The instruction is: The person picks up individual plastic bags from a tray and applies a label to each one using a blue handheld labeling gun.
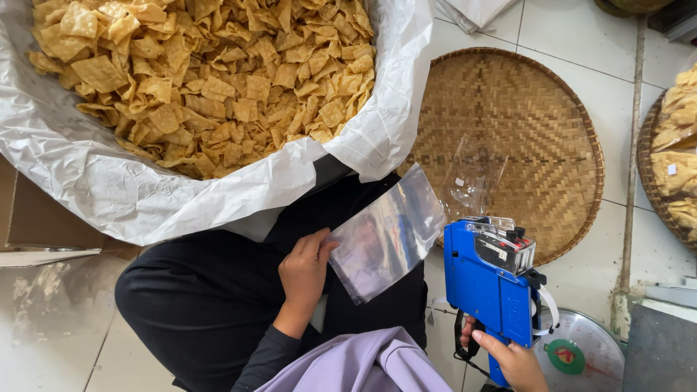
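Your left hand (pixel 303 270) has a pinching grip on the lower left edge of a clear plastic bag (pixel 388 232), thumb on top and fingers underneath, so the empty bag lies flat and slanted across your lap in the middle of the frame, its face turned up toward you. Your right hand (pixel 514 361), at the bottom right, is clenched around the handle of a blue label gun (pixel 488 279), held upright with its head pointing up toward the bag's right end; the two are near but apart. Held this way, the bag offers a smooth, taut surface next to the gun's head.

A second clear bag (pixel 472 178) lies loose on the round woven bamboo tray (pixel 563 109) on the floor at the right of centre, within easy reach. At the upper left, a big white plastic liner (pixel 94 181) holds a heap of golden fried chips (pixel 210 72), its rim folded outward so the opening stays wide. Another tray with filled bags (pixel 675 160) shows at the right edge, and a scale dial (pixel 581 356) sits at the lower right.
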